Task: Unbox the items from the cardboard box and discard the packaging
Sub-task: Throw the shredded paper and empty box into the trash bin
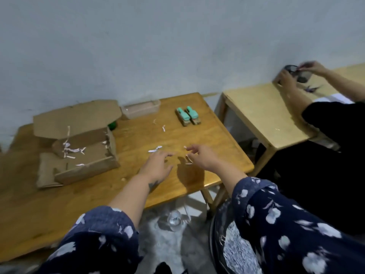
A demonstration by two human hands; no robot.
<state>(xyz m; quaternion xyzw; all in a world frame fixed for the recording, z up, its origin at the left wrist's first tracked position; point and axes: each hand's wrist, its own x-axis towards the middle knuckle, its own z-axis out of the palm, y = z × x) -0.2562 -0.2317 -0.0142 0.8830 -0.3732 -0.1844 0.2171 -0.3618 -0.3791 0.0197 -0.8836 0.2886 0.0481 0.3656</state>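
Note:
An open cardboard box lies on the left of the wooden table, its lid flaps folded back and white paper shreds inside. Two mint-green items on brown bases stand side by side at the table's far right. My left hand hovers palm down over the table's middle with fingers spread and empty. My right hand is just to its right, fingers loosely curled above a few loose white shreds. More loose shreds lie beyond my left hand.
A clear plastic container sits against the wall behind the box. A second, paler table stands to the right, where another person's hands handle a dark cup. A bin lined with a bag holding shredded paper and a clear glass object are on the floor.

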